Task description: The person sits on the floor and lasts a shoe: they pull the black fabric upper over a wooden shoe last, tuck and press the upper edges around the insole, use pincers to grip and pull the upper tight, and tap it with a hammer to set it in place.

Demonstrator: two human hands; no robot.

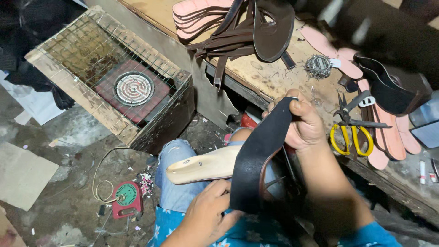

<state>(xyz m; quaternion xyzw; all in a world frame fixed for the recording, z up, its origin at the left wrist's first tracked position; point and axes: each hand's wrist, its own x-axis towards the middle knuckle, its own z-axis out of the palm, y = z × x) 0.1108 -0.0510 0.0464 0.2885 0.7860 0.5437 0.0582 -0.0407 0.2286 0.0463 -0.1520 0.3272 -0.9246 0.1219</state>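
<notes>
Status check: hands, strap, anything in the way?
Right hand pinches black strap at top. Left hand grips its lower end. Wooden last lies behind strap, on lap.

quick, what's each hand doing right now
Left hand: closed on the lower end of the dark leather strap, beside the wooden shoe last.
Right hand: closed, pinching the strap's upper end.
</notes>
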